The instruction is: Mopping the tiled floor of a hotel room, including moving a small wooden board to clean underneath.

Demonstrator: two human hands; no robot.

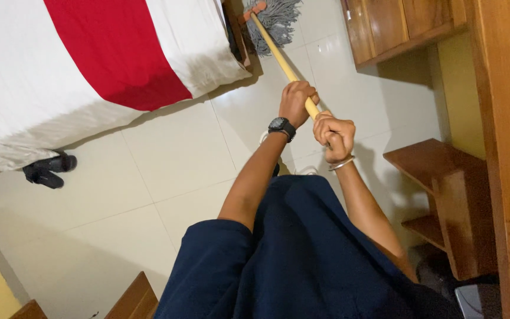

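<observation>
Pale cream floor tiles (pixel 166 165) filled the room, with a bed (pixel 42 88) under a white cover crossed by a broad red band along one side and wooden furniture along the other. A mop (pixel 275 41) reached out from the person toward the foot of the bed. Its handle (pixel 281 59) was a straight, smooth yellow pole, and its head (pixel 277 20) was a bundle of grey strings held by an orange-red clamp, lying on the tiles just beside the bed's wooden corner and partly tucked under it. The left hand (pixel 297 101), with a black watch at the wrist, had its fingers wrapped tight around the pole. The right hand (pixel 334 134), wearing a thin silver bangle, was closed in a fist around the pole's near end, just behind the left. A pair of black sandals (pixel 48 170) lay on the floor by the bed, well apart from the mop. A small wooden shelf unit (pixel 444 189) stood near the right arm.
</observation>
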